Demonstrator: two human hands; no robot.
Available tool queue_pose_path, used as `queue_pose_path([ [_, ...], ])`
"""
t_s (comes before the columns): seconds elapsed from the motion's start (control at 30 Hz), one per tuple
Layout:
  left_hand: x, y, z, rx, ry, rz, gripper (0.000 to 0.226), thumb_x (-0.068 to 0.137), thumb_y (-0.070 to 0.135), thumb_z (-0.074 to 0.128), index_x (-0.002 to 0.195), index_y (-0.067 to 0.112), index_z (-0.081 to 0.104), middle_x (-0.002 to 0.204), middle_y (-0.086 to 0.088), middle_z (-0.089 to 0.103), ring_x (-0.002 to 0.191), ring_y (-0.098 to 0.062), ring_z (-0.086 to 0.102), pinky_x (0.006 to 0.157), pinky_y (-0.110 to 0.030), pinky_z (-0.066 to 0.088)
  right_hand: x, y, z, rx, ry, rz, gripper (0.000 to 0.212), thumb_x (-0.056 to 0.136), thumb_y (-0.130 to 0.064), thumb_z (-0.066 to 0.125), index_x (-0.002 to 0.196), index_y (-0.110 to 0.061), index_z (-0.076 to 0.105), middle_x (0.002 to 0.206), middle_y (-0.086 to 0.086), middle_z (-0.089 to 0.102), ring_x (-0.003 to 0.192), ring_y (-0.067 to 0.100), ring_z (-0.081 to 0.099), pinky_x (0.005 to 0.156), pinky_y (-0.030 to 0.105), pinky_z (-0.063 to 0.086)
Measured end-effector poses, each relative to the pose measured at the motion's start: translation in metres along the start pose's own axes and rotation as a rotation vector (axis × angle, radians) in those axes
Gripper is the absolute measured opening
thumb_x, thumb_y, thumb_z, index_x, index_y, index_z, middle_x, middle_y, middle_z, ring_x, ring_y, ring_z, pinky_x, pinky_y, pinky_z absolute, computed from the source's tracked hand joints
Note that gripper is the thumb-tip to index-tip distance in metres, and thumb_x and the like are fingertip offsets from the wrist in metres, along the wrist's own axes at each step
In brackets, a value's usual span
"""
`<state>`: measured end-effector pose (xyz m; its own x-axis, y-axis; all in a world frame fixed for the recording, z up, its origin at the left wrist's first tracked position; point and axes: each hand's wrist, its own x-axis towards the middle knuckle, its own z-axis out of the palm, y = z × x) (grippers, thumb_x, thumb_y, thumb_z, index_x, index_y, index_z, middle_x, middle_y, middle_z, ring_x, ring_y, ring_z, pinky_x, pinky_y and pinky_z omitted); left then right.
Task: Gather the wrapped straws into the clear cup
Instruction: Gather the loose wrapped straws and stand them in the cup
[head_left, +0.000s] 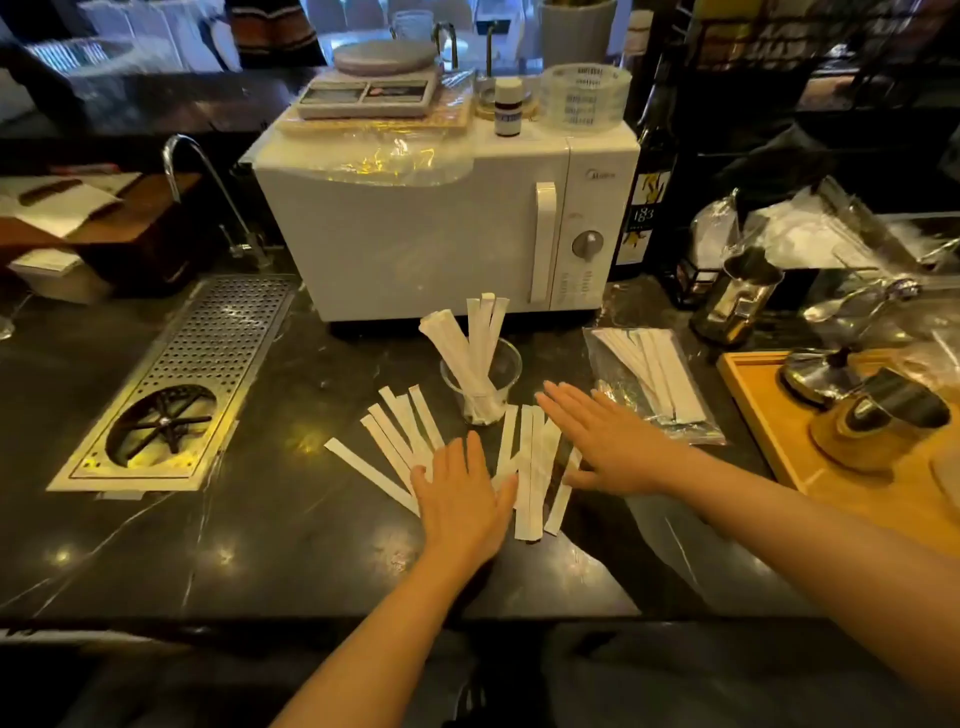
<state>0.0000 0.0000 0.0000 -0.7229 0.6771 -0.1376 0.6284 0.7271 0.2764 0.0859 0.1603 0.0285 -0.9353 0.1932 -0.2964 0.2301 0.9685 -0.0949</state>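
Already some of the job was done: the clear cup (481, 387) stood on the dark counter (291, 530) just in front of the microwave (415, 228), with a handful of wrapped straws (475, 353) leaning upright in it, their tops fanned above the rim.

More remained loose. A fan of flat straws (397, 436) lay spread on the counter to the left of the cup, one outlier angled farthest left. A second group (530, 467) lay nearly parallel just in front of the cup and to its right.

Left hand (462, 499): flat, palm down, fingers together and extended, resting over the near ends of the left fan. It held nothing.

Right hand (605, 441): also flat and spread, palm down, fingertips near the base of the cup, covering the right edge of the second group. Nothing gripped.

Judgement: roughly a third in, the larger share still on the counter. The flat hands looked set to sweep the two groups together, but no bundle was formed yet.

Further right, a clear plastic bag (654, 384) lay with more wrapped straws inside; whether those count toward the task, I could not tell. Beyond it sat a wooden tray (769, 431) with metal jugs. A perforated drain tray (208, 364) lay off to the left.
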Motion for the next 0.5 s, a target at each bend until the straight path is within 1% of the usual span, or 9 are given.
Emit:
queue_pose_path([
  [0.03,0.0,0.002,0.002,0.01,-0.011,-0.007,0.07,0.088,0.056,0.019,0.142,0.012,0.016,0.149,-0.009,0.028,0.137,-0.026,0.025,0.11,-0.049,0.019,0.002,0.001,-0.002,-0.045,-0.023,-0.033,0.092,0.087,-0.041,0.052,0.143,-0.021,-0.018,0.155,0.001,-0.019,0.145,0.019,-0.013,0.114,0.034,-0.008],
  [0.07,0.001,0.005,0.004,0.01,-0.024,-0.007,0.072,0.087,0.057,0.024,0.142,0.011,0.016,0.149,-0.009,0.029,0.135,-0.026,0.027,0.109,-0.048,0.02,0.007,0.004,-0.004,-0.086,-0.051,-0.07,0.093,0.086,-0.037,0.056,0.144,-0.02,-0.015,0.157,0.002,-0.014,0.145,0.019,-0.01,0.116,0.035,-0.005],
  [0.13,0.001,0.011,0.007,0.003,-0.073,-0.018,0.078,0.084,0.059,0.035,0.142,0.011,0.015,0.15,-0.01,0.025,0.136,-0.028,0.026,0.11,-0.049,0.02,0.015,0.006,-0.008,-0.181,-0.101,-0.12,0.097,0.082,-0.027,0.063,0.145,-0.02,-0.011,0.158,0.002,-0.008,0.146,0.02,-0.006,0.118,0.038,0.0],
  [0.2,0.003,0.018,0.009,0.001,-0.126,-0.033,0.086,0.08,0.062,0.041,0.143,0.011,0.013,0.152,-0.011,0.022,0.137,-0.03,0.023,0.11,-0.052,0.02,0.023,0.005,-0.009,-0.256,-0.155,-0.176,0.102,0.078,-0.017,0.068,0.146,-0.019,-0.008,0.159,0.002,-0.003,0.146,0.02,-0.002,0.118,0.04,0.004],
  [0.3,0.007,0.023,0.014,0.025,-0.167,-0.048,0.096,0.074,0.067,0.048,0.143,0.01,0.011,0.151,-0.012,0.022,0.138,-0.031,0.024,0.11,-0.053,0.021,0.033,0.0,-0.01,-0.324,-0.215,-0.235,0.103,0.076,-0.008,0.068,0.146,-0.017,-0.007,0.159,0.003,-0.001,0.146,0.021,-0.001,0.118,0.042,0.005],
  [0.4,0.011,0.026,0.019,0.029,-0.168,-0.056,0.1,0.07,0.07,0.051,0.141,0.009,0.015,0.148,-0.011,0.028,0.136,-0.031,0.027,0.109,-0.052,0.024,0.044,-0.008,-0.007,-0.375,-0.228,-0.276,0.098,0.078,-0.006,0.067,0.146,-0.015,-0.002,0.159,0.005,0.001,0.146,0.023,0.0,0.118,0.042,0.006],
  [0.5,0.013,0.029,0.021,0.057,-0.172,-0.048,0.099,0.069,0.07,0.052,0.139,0.009,0.018,0.144,-0.011,0.032,0.133,-0.03,0.029,0.107,-0.05,0.027,0.056,-0.012,-0.004,-0.44,-0.257,-0.313,0.095,0.078,-0.013,0.068,0.147,-0.016,0.003,0.159,0.006,0.001,0.146,0.025,-0.001,0.118,0.044,0.006],
])
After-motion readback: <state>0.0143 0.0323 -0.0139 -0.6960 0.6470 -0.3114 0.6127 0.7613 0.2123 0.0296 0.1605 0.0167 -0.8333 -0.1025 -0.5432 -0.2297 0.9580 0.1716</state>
